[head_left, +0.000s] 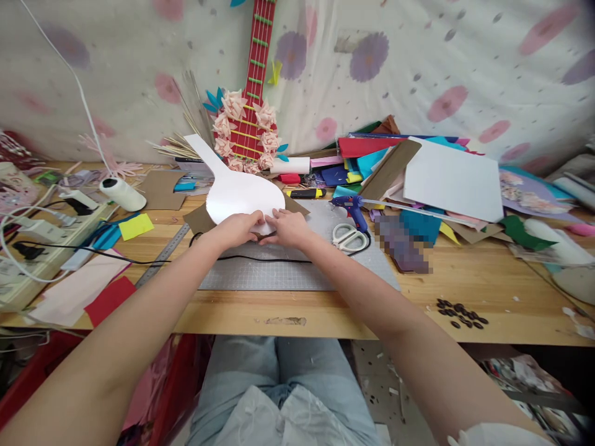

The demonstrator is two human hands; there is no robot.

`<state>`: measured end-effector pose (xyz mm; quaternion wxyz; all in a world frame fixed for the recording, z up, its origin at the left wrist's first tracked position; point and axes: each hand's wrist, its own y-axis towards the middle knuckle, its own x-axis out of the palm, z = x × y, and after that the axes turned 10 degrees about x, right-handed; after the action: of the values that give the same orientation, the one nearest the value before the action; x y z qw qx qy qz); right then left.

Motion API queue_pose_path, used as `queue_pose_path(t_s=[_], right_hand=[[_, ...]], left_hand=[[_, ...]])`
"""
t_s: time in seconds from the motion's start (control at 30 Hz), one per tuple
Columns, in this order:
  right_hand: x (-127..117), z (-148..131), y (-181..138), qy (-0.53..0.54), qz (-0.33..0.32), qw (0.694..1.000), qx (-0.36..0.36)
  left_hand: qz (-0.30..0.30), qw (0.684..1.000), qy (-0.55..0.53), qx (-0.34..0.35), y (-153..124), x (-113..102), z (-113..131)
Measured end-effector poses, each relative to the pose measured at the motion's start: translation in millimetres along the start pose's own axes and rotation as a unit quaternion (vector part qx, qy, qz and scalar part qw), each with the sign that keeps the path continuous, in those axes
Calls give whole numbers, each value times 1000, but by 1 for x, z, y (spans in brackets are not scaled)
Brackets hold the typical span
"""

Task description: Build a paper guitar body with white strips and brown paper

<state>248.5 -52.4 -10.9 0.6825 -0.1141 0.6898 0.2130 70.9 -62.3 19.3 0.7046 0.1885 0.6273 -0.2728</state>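
Note:
A white guitar-shaped cutout (pixel 244 192) lies over brown cardboard (pixel 199 222) on the grey cutting mat (pixel 251 275), its long neck pointing up and left. My left hand (pixel 240 228) is closed on the cutout's near edge, the thumb side toward the middle. Close beside it, my right hand (pixel 289 228) grips the same edge with bent fingers. The fingertips of both hands nearly meet, and the part of the edge beneath them is hidden. A black cord (pixel 260 258) crosses the mat just in front of the hands.
To the right are white-handled scissors (pixel 348 238), a blue glue gun (pixel 352 209) and a yellow-black cutter (pixel 307 193). A red flower-trimmed paper guitar (pixel 248 111) leans at the back. Left are a steel ruler (pixel 163 254) and power strip (pixel 51 248). Dark oval pieces (pixel 460 313) lie front right.

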Motion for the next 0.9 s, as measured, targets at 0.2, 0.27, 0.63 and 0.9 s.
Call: queue_pose_path(t_s=[0.2, 0.27, 0.63, 0.9], right_hand=[[3, 2, 2, -4, 9, 1000, -5], [1, 3, 2, -6, 5, 1000, -11], [10, -23, -1, 10, 32, 999, 39], [10, -20, -2, 8, 25, 999, 32]], left_hand=[[0, 1000, -14, 4, -1, -2, -1], [5, 999, -35, 6, -2, -4, -1], [26, 998, -57, -13, 1, -9, -2], [36, 995, -88, -10, -1, -7, -5]])
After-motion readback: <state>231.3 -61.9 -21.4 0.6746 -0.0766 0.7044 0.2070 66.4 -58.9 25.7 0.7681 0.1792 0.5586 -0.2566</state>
